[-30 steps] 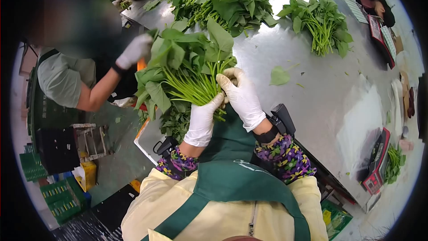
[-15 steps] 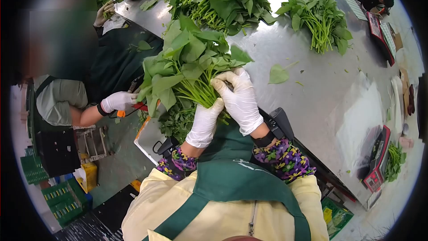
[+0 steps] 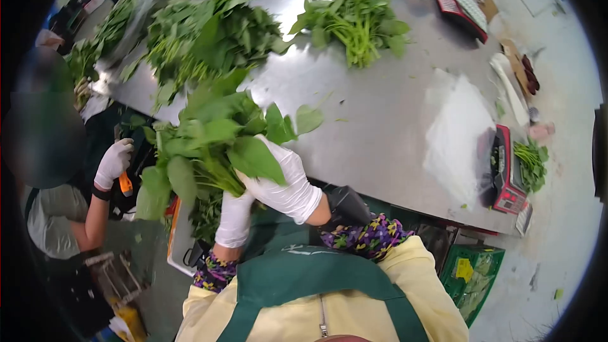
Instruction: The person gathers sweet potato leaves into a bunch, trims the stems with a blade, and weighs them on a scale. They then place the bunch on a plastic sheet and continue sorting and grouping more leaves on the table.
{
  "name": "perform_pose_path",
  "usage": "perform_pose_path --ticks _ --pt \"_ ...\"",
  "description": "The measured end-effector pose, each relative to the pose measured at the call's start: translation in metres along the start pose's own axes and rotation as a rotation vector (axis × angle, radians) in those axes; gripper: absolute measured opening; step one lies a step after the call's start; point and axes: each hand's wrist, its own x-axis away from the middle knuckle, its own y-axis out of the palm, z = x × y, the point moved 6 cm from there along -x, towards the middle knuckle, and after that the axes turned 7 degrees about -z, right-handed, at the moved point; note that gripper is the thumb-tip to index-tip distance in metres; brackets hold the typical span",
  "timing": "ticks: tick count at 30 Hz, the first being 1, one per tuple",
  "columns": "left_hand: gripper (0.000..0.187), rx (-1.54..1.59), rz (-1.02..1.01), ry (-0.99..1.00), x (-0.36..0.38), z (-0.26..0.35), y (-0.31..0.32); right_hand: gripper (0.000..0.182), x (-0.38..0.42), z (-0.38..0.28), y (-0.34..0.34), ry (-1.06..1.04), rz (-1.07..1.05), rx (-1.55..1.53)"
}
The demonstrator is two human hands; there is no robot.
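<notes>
A bunch of leafy greens (image 3: 209,130) is held up in front of my apron, its stems pointing down toward me. My left hand (image 3: 235,216), in a white glove, is wrapped round the lower stems. Against the right side of the bunch, my gloved right hand (image 3: 282,180) is closed, with a large leaf covering its fingertips. On the metal table (image 3: 361,145) beyond lie a big heap of greens (image 3: 215,38) and a smaller bunch (image 3: 358,25) to its right.
A co-worker's gloved hand (image 3: 114,163) holds an orange-handled tool at the left. Clear plastic sheets (image 3: 461,142) and a red scale (image 3: 506,171) are on the right. Another red scale (image 3: 459,9) stands at the back. A green crate (image 3: 472,278) sits below the table edge.
The camera view has turned, so the table contents appear further left. Both my hands and the bunch have shifted left and lower in view. The co-worker's hand has lifted the orange-handled tool.
</notes>
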Motion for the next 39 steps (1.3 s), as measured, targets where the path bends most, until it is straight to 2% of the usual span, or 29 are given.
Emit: perform_pose_path --ticks 1,2,3,4,5,6,8,9,10,12,14,17,19,21,22,23,24,26,27,28,30,31,34,35,36,38,39 --pt "0.018 0.108 -0.14 -0.082 0.001 0.006 0.009 0.027 -0.009 -0.004 -0.014 0.026 -0.13 0.038" --pt "0.016 0.264 -0.098 -0.083 -0.001 0.008 0.017 0.023 -0.016 -0.007 -0.031 0.059 -0.26 0.069" --pt "0.018 0.391 -0.117 -0.099 -0.003 0.008 0.016 0.017 -0.016 0.003 -0.049 0.093 -0.206 0.008" --pt "0.02 0.51 -0.127 -0.121 -0.003 0.013 0.015 0.015 -0.016 0.015 -0.067 0.08 -0.119 0.076" --pt "0.022 0.501 -0.041 -0.084 -0.005 0.019 0.014 0.014 -0.016 0.039 -0.088 0.22 -0.082 0.198" --pt "0.023 0.504 0.004 -0.052 -0.009 0.023 0.012 0.014 -0.018 0.058 -0.113 0.199 0.012 0.298" --pt "0.024 0.444 0.066 -0.013 -0.015 0.036 0.02 0.015 -0.023 0.095 -0.159 0.312 0.179 0.436" --pt "0.023 0.438 0.114 -0.046 -0.017 0.042 0.029 0.015 -0.027 0.11 -0.179 0.394 0.205 0.494" --pt "0.023 0.44 0.105 -0.041 -0.023 0.042 0.035 0.015 -0.034 0.12 -0.193 0.388 0.212 0.499" --pt "0.021 0.482 0.092 -0.063 -0.033 0.036 0.046 0.016 -0.043 0.138 -0.216 0.519 0.186 0.544" --pt "0.019 0.477 0.127 -0.062 -0.04 0.035 0.055 0.016 -0.052 0.143 -0.219 0.52 0.186 0.53" --pt "0.012 0.398 0.225 -0.076 -0.05 0.029 0.061 0.017 -0.055 0.141 -0.204 0.46 0.173 0.413" --pt "0.012 0.27 0.23 -0.075 -0.049 0.031 0.071 0.015 -0.05 0.124 -0.171 0.393 -0.012 0.225" --pt "0.011 0.095 0.139 -0.081 -0.051 0.031 0.082 0.007 -0.046 0.074 -0.143 0.144 -0.151 0.193" --pt "0.011 0.017 0.064 -0.106 -0.051 0.032 0.091 0.011 -0.041 0.046 -0.134 -0.002 -0.142 0.21" --pt "0.011 0.024 0.044 -0.082 -0.051 0.035 0.099 0.022 -0.034 0.018 -0.126 -0.293 -0.092 0.328" --pt "0.016 0.022 -0.113 -0.14 -0.053 0.019 0.092 0.033 -0.028 0.006 -0.113 -0.298 -0.408 0.38" --pt "0.024 0.029 -0.176 -0.094 -0.053 0.027 0.103 0.039 0.001 -0.013 -0.105 -0.633 -0.402 0.605" --pt "0.03 0.015 -0.295 -0.159 -0.052 0.024 0.103 0.041 0.006 -0.012 -0.105 -0.642 -0.47 0.711" --pt "0.027 0.015 -0.331 -0.214 -0.051 0.026 0.107 0.044 0.008 -0.011 -0.106 -0.646 -0.537 0.823" --pt "0.02 -0.075 -0.501 -0.299 -0.043 0.03 0.117 0.05 0.011 -0.004 -0.108 -0.587 -0.498 0.87" --pt "0.005 -0.245 -0.611 -0.32 -0.041 0.028 0.12 0.051 0.01 -0.005 -0.11 -0.612 -0.512 0.933" --pt "0.01 -0.293 -0.771 -0.332 -0.019 0.037 0.142 0.053 0.008 -0.012 -0.114 -0.648 -0.53 1.057" --pt "0.016 -0.456 -0.791 -0.431 -0.01 0.037 0.145 0.053 0.008 -0.017 -0.114 -0.672 -0.535 1.106" --pt "0.016 -0.455 -0.803 -0.435 -0.007 0.036 0.146 0.053 0.007 -0.023 -0.116 -0.684 -0.515 1.128" --pt "0.018 -0.614 -0.901 -0.387 0.003 0.034 0.149 0.051 0.01 -0.033 -0.119 -0.649 -0.551 1.034" --pt "0.019 -0.641 -0.913 -0.428 0.009 0.035 0.151 0.051 0.014 -0.038 -0.122 -0.635 -0.555 1.036"
